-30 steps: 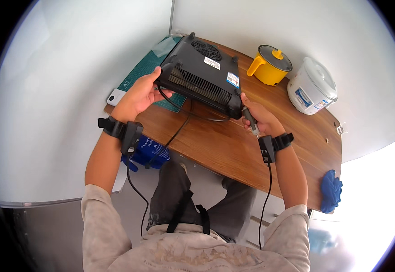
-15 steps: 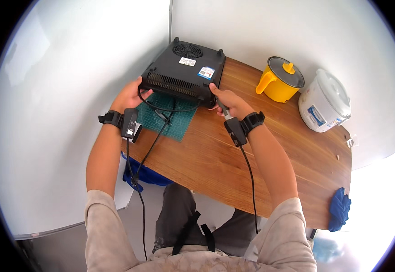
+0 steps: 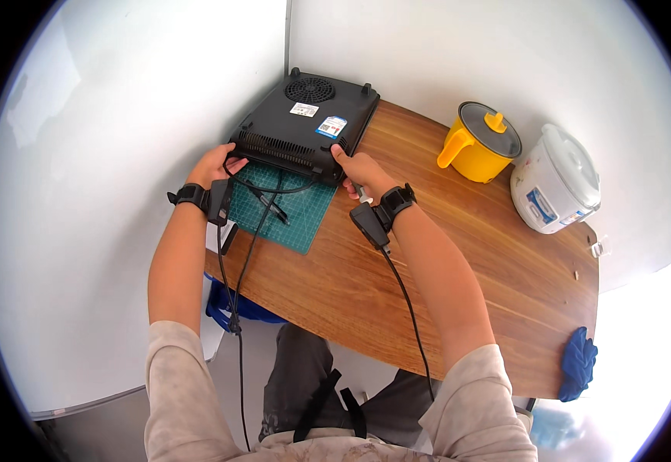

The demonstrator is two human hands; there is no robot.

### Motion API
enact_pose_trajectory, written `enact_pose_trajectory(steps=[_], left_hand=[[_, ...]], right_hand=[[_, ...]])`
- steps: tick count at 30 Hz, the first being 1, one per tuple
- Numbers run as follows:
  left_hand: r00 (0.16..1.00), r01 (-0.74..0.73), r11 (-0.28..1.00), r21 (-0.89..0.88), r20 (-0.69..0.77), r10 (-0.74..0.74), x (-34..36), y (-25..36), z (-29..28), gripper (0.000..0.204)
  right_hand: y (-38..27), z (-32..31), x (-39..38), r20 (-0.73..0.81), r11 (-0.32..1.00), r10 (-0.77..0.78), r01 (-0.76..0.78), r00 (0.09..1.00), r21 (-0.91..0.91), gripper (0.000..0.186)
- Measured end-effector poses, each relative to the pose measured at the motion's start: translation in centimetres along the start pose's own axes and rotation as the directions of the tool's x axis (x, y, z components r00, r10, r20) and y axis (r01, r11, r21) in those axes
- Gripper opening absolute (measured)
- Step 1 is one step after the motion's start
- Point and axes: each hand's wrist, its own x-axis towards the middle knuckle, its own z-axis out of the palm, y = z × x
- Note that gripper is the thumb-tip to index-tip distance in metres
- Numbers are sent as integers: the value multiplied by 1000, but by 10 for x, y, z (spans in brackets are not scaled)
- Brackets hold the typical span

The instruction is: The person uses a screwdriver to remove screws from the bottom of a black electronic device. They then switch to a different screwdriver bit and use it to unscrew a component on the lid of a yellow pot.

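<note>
An induction cooker (image 3: 282, 127) lies face down at the far left of the table, its black underside showing a round fan grille, a slotted vent and two labels. My left hand (image 3: 214, 165) is closed on its near left corner. My right hand (image 3: 360, 172) grips the near right corner, thumb on top and fingers partly hidden beneath. A slim grey piece shows under the right palm; its kind is unclear. The cooker's black power cord (image 3: 252, 254) loops below its near edge and runs down past the table. Beneath it is a green cutting mat (image 3: 305, 219).
A dark pen-like tool (image 3: 278, 211) lies on the mat. At the back right stand a yellow pot (image 3: 480, 158) with a lid and a white rice cooker (image 3: 555, 181). A blue cloth (image 3: 578, 362) hangs at the table's right edge. White walls border the table's left and back.
Both hands have shifted the cooker slightly left, and it now sits lower and flatter over the mat. More of the pen-like tool shows.
</note>
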Motion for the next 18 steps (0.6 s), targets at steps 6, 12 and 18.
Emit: enact_pose_trajectory(steps=[6, 12, 18], left_hand=[[998, 46, 913, 406, -47, -29, -20, 10, 3, 26], [993, -104, 743, 662, 116, 36, -71, 28, 26, 46], [904, -335, 479, 811, 135, 405, -144, 27, 21, 54]], right_hand=[[-4, 3, -18, -128, 967, -55, 21, 990, -252, 67], [19, -17, -53, -3, 987, -38, 37, 999, -155, 50], [50, -60, -126, 39, 956, -76, 84, 996, -282, 38]])
